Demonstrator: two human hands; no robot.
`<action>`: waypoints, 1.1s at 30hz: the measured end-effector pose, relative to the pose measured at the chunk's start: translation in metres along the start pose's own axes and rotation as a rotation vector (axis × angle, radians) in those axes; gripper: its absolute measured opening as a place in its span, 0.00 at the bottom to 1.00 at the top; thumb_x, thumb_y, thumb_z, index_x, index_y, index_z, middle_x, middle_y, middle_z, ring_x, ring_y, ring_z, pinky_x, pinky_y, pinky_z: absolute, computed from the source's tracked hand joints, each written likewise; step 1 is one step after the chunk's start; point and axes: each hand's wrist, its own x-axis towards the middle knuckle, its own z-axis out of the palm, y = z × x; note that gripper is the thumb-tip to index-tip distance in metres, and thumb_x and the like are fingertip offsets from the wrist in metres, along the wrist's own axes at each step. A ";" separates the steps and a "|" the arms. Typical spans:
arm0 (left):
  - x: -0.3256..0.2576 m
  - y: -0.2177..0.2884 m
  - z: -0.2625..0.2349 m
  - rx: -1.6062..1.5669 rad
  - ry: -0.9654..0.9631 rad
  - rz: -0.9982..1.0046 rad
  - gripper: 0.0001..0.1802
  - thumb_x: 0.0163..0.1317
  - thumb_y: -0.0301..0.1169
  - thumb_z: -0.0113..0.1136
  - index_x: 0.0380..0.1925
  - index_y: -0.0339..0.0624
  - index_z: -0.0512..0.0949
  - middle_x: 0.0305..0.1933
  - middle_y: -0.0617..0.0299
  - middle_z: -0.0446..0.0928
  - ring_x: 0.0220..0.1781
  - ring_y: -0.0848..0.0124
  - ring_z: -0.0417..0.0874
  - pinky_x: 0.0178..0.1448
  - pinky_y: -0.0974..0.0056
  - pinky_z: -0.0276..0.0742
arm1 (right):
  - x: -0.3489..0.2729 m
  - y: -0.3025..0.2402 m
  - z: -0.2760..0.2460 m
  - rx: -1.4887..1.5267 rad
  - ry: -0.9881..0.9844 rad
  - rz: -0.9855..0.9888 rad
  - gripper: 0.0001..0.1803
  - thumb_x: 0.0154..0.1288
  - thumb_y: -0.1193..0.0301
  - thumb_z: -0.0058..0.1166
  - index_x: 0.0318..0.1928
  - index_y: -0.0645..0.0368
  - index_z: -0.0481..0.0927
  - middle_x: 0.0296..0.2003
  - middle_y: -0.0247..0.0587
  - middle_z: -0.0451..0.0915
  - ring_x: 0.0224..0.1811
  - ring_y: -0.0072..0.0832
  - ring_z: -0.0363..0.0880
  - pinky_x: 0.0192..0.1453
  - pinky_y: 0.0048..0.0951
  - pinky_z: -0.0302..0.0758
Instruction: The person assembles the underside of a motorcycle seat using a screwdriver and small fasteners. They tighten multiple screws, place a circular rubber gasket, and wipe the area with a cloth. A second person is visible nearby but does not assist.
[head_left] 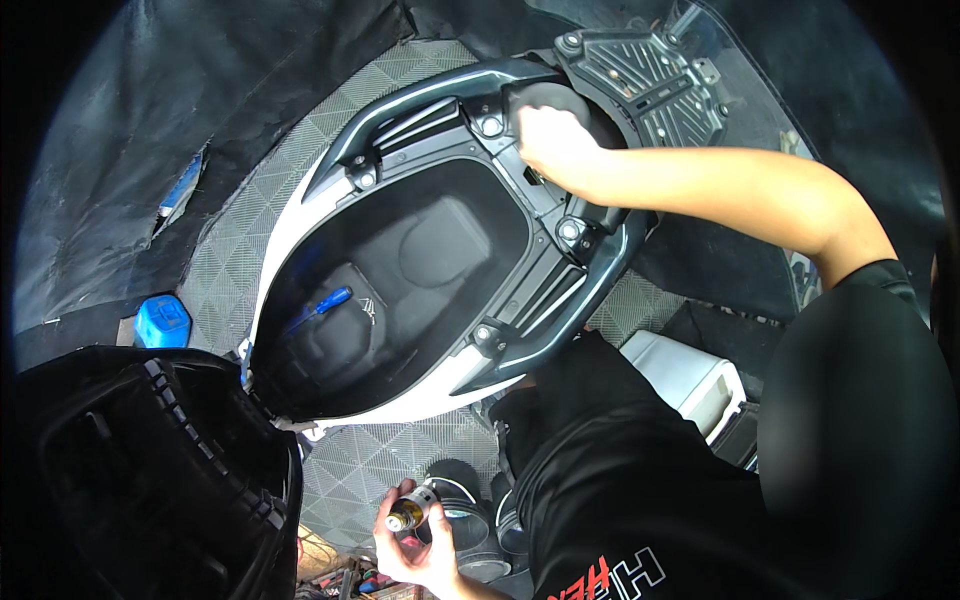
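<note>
A small bottle (pixel 408 512) with amber liquid is gripped in my left hand (pixel 422 548), low in the view, its pale tip tilted towards the left. My right arm stretches across to the tail of a scooter. There my right hand (pixel 558 148) is curled at a dark rounded part (pixel 560 98) behind the storage well. Glare washes out its fingers, so what they grip is unclear. Inside the black storage well (pixel 470 300) lie a blue-handled screwdriver (pixel 333 300) and several small screws (pixel 368 310). Round the tail runs a dark grab rail (pixel 400 98).
The raised black seat (pixel 150 470) fills the lower left. A blue container (pixel 162 322) stands on the patterned floor beyond it. Black buckets (pixel 455 490) sit near my left hand. To the right are a white container (pixel 680 375) and, farther back, a black rack (pixel 640 80).
</note>
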 end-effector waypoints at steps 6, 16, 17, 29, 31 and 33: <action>0.007 0.005 0.002 -0.007 -0.064 -0.040 0.25 0.60 0.24 0.71 0.56 0.26 0.76 0.50 0.42 0.83 0.52 0.55 0.87 0.60 0.53 0.83 | -0.013 0.017 0.000 -0.365 0.289 -0.069 0.20 0.67 0.74 0.52 0.56 0.73 0.76 0.29 0.52 0.79 0.25 0.45 0.83 0.31 0.42 0.83; 0.016 0.002 0.019 -0.031 -0.100 0.030 0.25 0.61 0.21 0.69 0.57 0.25 0.75 0.53 0.42 0.81 0.53 0.53 0.87 0.60 0.49 0.84 | -0.013 0.029 -0.008 -0.382 0.401 -0.388 0.23 0.64 0.70 0.55 0.58 0.67 0.75 0.54 0.46 0.76 0.53 0.37 0.76 0.55 0.34 0.75; 0.019 0.002 0.023 -0.037 -0.119 0.058 0.25 0.61 0.21 0.69 0.58 0.25 0.74 0.54 0.41 0.81 0.53 0.52 0.87 0.60 0.49 0.85 | -0.014 0.034 -0.004 -0.333 0.379 -0.348 0.24 0.64 0.71 0.54 0.60 0.66 0.74 0.55 0.45 0.76 0.54 0.35 0.77 0.55 0.33 0.75; 0.024 0.010 0.039 -0.025 -0.195 0.042 0.25 0.61 0.24 0.72 0.57 0.25 0.75 0.50 0.41 0.82 0.50 0.53 0.87 0.58 0.49 0.84 | -0.008 -0.016 0.002 -0.181 0.046 -0.172 0.20 0.61 0.72 0.56 0.54 0.63 0.79 0.42 0.47 0.82 0.45 0.39 0.85 0.48 0.35 0.86; 0.022 0.008 0.036 -0.031 -0.208 0.016 0.26 0.62 0.26 0.72 0.57 0.25 0.75 0.48 0.42 0.83 0.50 0.54 0.87 0.58 0.51 0.84 | -0.007 -0.022 0.007 0.030 0.301 -0.096 0.20 0.65 0.72 0.55 0.57 0.65 0.78 0.49 0.50 0.84 0.48 0.40 0.87 0.48 0.35 0.87; 0.023 0.006 0.035 -0.019 -0.250 0.020 0.26 0.62 0.27 0.72 0.57 0.25 0.75 0.48 0.42 0.83 0.50 0.54 0.87 0.58 0.51 0.83 | 0.012 -0.043 0.026 0.157 0.455 -0.142 0.21 0.68 0.74 0.51 0.60 0.67 0.77 0.53 0.52 0.85 0.50 0.42 0.88 0.48 0.39 0.87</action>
